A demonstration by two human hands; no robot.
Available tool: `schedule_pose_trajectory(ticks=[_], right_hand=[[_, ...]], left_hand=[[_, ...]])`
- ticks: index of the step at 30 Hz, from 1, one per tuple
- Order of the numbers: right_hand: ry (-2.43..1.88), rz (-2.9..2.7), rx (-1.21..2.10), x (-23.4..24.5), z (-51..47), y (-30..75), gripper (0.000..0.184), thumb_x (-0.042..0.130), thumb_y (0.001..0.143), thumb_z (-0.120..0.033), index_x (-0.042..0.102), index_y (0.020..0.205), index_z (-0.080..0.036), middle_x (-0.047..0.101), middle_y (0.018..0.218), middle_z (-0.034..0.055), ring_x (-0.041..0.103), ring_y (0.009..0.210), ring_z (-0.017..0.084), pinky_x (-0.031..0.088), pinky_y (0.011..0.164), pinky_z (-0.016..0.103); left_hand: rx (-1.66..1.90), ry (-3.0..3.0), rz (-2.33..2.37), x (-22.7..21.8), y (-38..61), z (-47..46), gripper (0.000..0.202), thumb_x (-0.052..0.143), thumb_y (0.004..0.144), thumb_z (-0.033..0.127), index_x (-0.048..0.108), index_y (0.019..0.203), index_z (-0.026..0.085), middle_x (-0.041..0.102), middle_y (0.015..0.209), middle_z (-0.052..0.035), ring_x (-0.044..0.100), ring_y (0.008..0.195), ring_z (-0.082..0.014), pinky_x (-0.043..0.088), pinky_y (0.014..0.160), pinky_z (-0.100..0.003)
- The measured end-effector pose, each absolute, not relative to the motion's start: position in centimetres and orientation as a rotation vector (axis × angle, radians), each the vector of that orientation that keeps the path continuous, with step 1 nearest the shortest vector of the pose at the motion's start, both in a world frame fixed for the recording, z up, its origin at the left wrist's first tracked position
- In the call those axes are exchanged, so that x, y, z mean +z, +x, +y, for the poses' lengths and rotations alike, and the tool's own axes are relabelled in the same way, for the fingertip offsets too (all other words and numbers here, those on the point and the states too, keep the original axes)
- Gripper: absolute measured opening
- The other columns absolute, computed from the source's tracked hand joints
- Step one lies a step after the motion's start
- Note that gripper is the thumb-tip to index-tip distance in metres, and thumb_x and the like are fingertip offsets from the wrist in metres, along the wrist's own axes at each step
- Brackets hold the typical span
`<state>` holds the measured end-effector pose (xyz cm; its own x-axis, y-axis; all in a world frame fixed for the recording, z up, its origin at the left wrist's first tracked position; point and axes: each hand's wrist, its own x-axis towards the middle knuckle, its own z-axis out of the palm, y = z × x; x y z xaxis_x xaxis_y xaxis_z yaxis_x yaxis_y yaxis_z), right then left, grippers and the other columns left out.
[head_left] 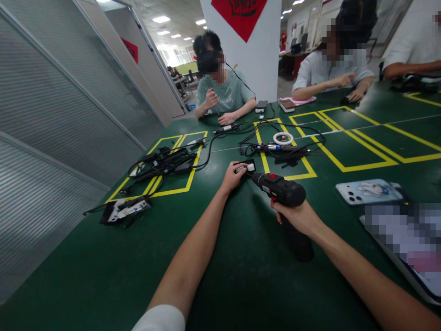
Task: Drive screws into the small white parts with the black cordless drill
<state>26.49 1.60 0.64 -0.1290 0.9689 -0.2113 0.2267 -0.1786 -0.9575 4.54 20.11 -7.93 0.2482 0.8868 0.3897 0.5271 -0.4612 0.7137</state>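
Note:
My right hand point(296, 216) is wrapped round the handle of a black cordless drill point(284, 189) with red details. The drill lies level and its chuck points left, at a small black piece with a white block point(251, 167) on it. My left hand point(234, 174) presses on that piece from the left, fingers closed over its edge; a ring shows on one finger. Whether the drill's bit touches the piece is too small to tell.
Black cables and tools point(165, 163) are heaped at the left, near a black-and-white packet point(126, 209). Beyond my hands lie a white tape roll point(283, 139) and a soldering-iron-like tool point(275, 148). A phone point(370, 191) rests at the right. Several people sit across the green table point(103, 271).

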Motion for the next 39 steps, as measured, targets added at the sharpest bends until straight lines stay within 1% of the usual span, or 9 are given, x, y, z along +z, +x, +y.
schedule_pose_trajectory(ticks=[9, 18, 23, 29, 34, 39], right_hand=[[-1.421, -1.354, 1.366, 0.6, 1.9, 26.2, 0.013, 0.059, 0.071, -0.023, 0.063, 0.082, -0.017, 0.060, 0.054, 0.0005, 0.058, 0.050, 0.017, 0.046, 0.052, 0.028], [-1.443, -1.371, 1.363, 0.8, 1.6, 26.3, 0.010, 0.058, 0.072, -0.024, 0.062, 0.077, -0.017, 0.059, 0.054, 0.0005, 0.057, 0.050, 0.016, 0.045, 0.052, 0.028], [-1.452, -1.347, 1.351, 0.6, 1.7, 26.3, 0.011, 0.059, 0.072, -0.024, 0.062, 0.080, -0.017, 0.060, 0.055, 0.0007, 0.057, 0.050, 0.016, 0.046, 0.052, 0.028], [-1.447, -1.369, 1.334, 0.6, 1.7, 26.1, 0.010, 0.058, 0.072, -0.024, 0.060, 0.079, -0.017, 0.059, 0.052, -0.0008, 0.057, 0.049, 0.016, 0.045, 0.052, 0.027], [-1.472, -1.410, 1.293, 0.0, 1.7, 25.9, 0.011, 0.058, 0.073, -0.026, 0.059, 0.080, -0.017, 0.058, 0.051, -0.0008, 0.057, 0.048, 0.015, 0.043, 0.050, 0.026], [-1.456, -1.407, 1.278, -0.6, 1.8, 25.9, 0.016, 0.058, 0.074, -0.026, 0.060, 0.087, -0.017, 0.059, 0.052, -0.0012, 0.057, 0.047, 0.015, 0.043, 0.048, 0.025]], left_hand=[[1.074, 2.073, 1.313, -7.7, 4.7, 20.0, 0.026, 0.054, 0.085, 0.027, 0.071, 0.105, 0.021, 0.057, 0.113, -0.0071, 0.050, 0.115, -0.0211, 0.038, 0.104, -0.036], [1.058, 2.072, 1.325, -7.6, 4.7, 19.9, 0.026, 0.054, 0.085, 0.027, 0.070, 0.105, 0.020, 0.058, 0.112, -0.0069, 0.049, 0.118, -0.0223, 0.038, 0.104, -0.038], [1.069, 2.073, 1.316, -7.7, 4.7, 20.0, 0.026, 0.055, 0.085, 0.027, 0.071, 0.104, 0.020, 0.059, 0.110, -0.0068, 0.050, 0.116, -0.0214, 0.038, 0.104, -0.037], [1.069, 2.075, 1.313, -7.7, 4.7, 20.0, 0.026, 0.055, 0.085, 0.027, 0.071, 0.104, 0.020, 0.059, 0.111, -0.0064, 0.049, 0.116, -0.0212, 0.038, 0.104, -0.036], [1.061, 2.068, 1.322, -7.7, 4.6, 20.1, 0.026, 0.056, 0.085, 0.028, 0.071, 0.104, 0.021, 0.058, 0.107, -0.0060, 0.051, 0.112, -0.0212, 0.039, 0.103, -0.036], [1.065, 2.064, 1.319, -7.8, 4.5, 20.2, 0.026, 0.056, 0.085, 0.028, 0.071, 0.105, 0.021, 0.058, 0.106, -0.0059, 0.052, 0.110, -0.0209, 0.040, 0.103, -0.036]])
